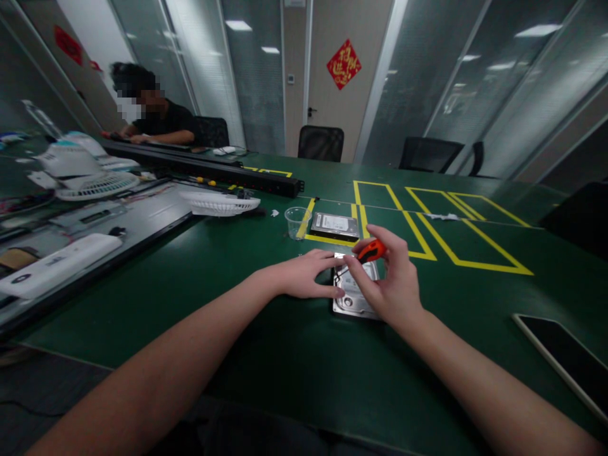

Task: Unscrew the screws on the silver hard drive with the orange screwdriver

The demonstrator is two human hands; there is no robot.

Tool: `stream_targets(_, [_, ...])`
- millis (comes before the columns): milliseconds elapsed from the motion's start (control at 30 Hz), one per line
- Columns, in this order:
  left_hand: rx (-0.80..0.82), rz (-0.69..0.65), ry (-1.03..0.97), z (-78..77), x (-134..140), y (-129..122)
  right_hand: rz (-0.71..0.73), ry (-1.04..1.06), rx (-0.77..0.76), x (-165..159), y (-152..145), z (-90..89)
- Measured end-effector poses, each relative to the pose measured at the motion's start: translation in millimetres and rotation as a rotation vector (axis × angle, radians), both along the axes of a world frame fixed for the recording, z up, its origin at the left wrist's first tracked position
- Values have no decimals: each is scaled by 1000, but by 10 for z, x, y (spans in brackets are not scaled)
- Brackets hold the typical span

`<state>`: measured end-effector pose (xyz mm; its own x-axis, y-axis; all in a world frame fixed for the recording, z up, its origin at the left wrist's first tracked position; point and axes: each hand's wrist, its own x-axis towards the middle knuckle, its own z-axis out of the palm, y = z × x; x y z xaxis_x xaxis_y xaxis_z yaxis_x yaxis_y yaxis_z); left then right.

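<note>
A silver hard drive (354, 303) lies flat on the green table in front of me. My left hand (306, 273) holds it at its left side, with thumb and forefinger stretched apart over the near and far parts of that edge. In my right hand (396, 278) is a screwdriver (373, 251) with an orange and black handle, gripped between thumb and fingers. Its thin shaft slants down to the left toward the drive's upper left area. Whether the tip sits in a screw is too small to tell. The right hand covers part of the drive's right side.
Behind the drive are a second hard drive (335, 225) and a clear plastic cup (297, 223). Yellow tape (494, 265) marks rectangles on the table. A phone (565, 354) lies at right. Fan parts (221, 202), a long black bar (266, 180) and a panel fill the left. A person (161, 120) sits far left.
</note>
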<state>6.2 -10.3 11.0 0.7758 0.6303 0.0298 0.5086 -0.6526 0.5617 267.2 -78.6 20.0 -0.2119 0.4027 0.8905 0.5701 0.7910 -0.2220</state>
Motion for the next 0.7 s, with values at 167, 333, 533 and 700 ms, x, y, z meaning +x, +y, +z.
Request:
stream_targets(167, [-16, -2, 12, 18, 7, -7, 32, -12, 1, -33, -44, 58])
stream_targets(333, [-19, 13, 23, 21, 9, -7, 34, -27, -19, -42, -74, 89])
stream_targets(533, [-24, 0, 26, 40, 13, -18, 20, -17, 17, -23, -27, 51])
stream_targets(700, [0, -3, 18, 0, 7, -3, 46, 11, 0, -24, -19, 36])
